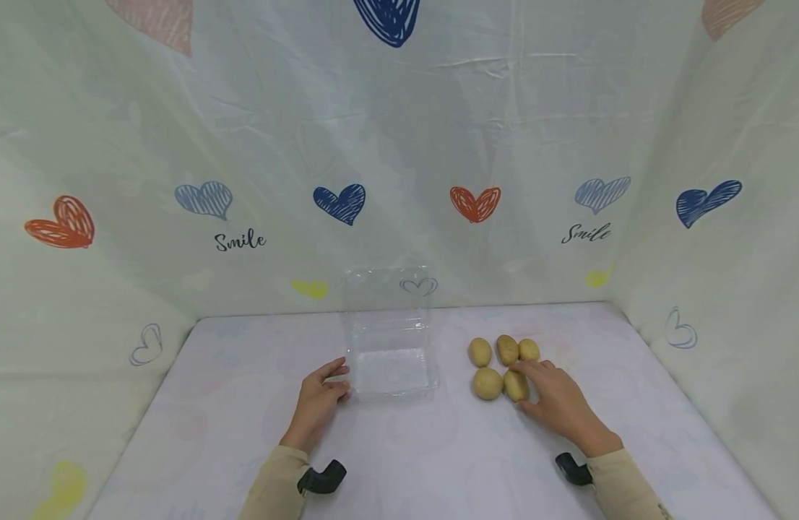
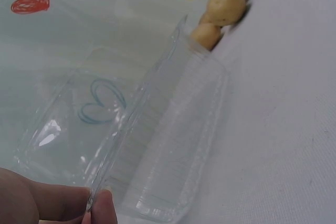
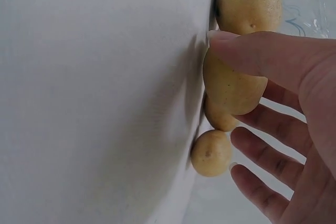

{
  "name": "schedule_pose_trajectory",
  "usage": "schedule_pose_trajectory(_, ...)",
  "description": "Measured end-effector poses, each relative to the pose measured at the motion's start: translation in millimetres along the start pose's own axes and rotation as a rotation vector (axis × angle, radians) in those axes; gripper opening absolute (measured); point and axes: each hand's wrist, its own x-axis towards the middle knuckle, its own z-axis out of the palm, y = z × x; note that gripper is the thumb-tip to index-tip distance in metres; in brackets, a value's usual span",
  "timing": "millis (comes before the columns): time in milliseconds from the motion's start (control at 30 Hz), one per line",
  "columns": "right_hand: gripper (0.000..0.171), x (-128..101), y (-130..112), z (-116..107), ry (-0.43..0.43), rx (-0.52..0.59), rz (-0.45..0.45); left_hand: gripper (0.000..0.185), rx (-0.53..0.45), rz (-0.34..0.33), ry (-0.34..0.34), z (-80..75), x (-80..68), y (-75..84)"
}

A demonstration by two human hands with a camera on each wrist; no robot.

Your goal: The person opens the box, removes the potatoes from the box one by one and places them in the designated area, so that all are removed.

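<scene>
A clear plastic clamshell container [image 1: 391, 372] stands in the middle of the white table, its lid upright behind the tray. My left hand [image 1: 343, 380] is at its front left corner. In the left wrist view the fingertips [image 2: 63, 203] pinch the container's thin rim [image 2: 157, 93]. Several yellow-brown potatoes lie in a cluster to the right of it. My right hand [image 1: 521, 388] lies over the front right potato [image 1: 514, 386]. The right wrist view shows the thumb [image 3: 247, 51] against that potato [image 3: 231, 85] and the fingers reaching round its far side. It still lies on the table.
The other potatoes [image 1: 487, 383] [image 1: 506, 349] sit close together, touching or nearly so. Cloth walls printed with hearts close off the back and both sides. Table [image 1: 438, 448] shows bare in front of the container.
</scene>
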Motion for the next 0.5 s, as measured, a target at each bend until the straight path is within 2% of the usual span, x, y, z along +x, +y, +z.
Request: schedule_pose_trajectory(500, 0.062, -0.8, 2.8, 3.7, -0.004, -0.003, 0.006, 0.047, 0.010, 0.003, -0.006, 0.7, -1.3, 1.9)
